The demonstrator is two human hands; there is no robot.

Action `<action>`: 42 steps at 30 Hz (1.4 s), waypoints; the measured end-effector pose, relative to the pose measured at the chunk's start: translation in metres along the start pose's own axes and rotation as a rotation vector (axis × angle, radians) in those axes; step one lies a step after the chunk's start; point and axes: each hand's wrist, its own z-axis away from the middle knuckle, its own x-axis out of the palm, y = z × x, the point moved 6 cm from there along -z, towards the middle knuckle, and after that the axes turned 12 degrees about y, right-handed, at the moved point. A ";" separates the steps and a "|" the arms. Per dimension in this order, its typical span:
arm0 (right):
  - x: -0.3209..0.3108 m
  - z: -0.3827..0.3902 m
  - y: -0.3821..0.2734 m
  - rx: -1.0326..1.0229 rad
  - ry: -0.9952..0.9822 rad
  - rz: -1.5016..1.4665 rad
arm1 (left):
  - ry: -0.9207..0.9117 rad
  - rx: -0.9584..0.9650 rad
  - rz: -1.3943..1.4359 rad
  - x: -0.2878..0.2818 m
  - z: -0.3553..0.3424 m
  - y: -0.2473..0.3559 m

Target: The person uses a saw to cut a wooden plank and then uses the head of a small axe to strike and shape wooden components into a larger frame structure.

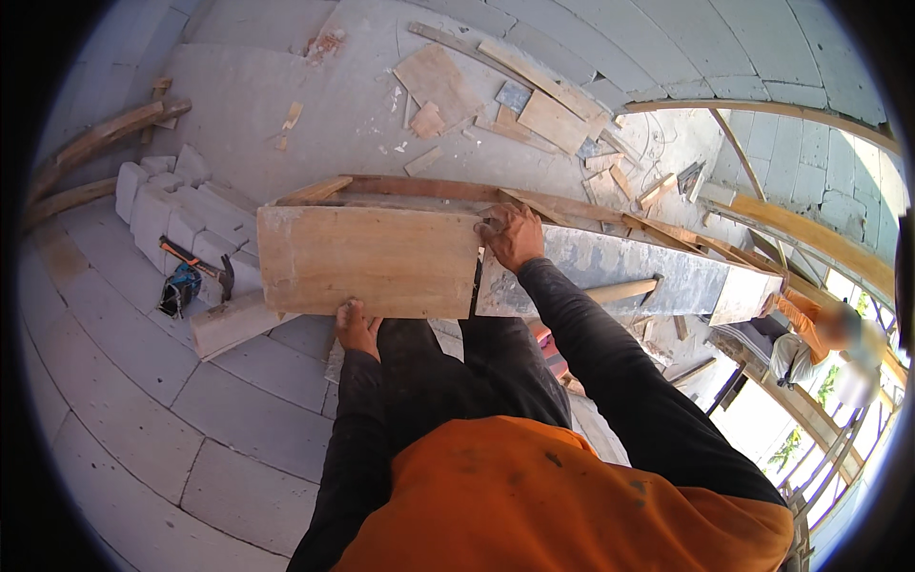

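Note:
A rectangular plywood board [367, 262] lies in front of me on a wooden frame, its near edge over my legs. My left hand [357, 329] is closed around the near edge, fingertips showing on top. At the board's far right corner my right hand [512, 235] is closed, fingers bent over the edge; part of its grip is hidden. A narrow dark gap separates the board from a grey-stained panel [591, 270] on its right. Along the far side runs a reddish wooden beam [419, 187].
At left are stacked pale blocks [162, 214], a hammer [227, 276] and a blue-black object [179, 289]. A timber piece [233, 324] lies near the board. Wood scraps [548, 119] litter the floor beyond. Another person in orange [801, 329] touches the panel's far right end.

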 end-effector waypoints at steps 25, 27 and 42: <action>0.000 -0.007 0.020 -0.099 -0.013 -0.065 | 0.031 0.167 -0.969 -0.026 0.012 0.061; -0.004 -0.006 0.017 -0.047 -0.034 -0.093 | 0.131 0.460 -1.017 -0.031 0.019 0.126; -0.003 -0.009 0.009 0.113 -0.075 -0.133 | -0.220 0.756 -0.463 0.075 -0.114 0.270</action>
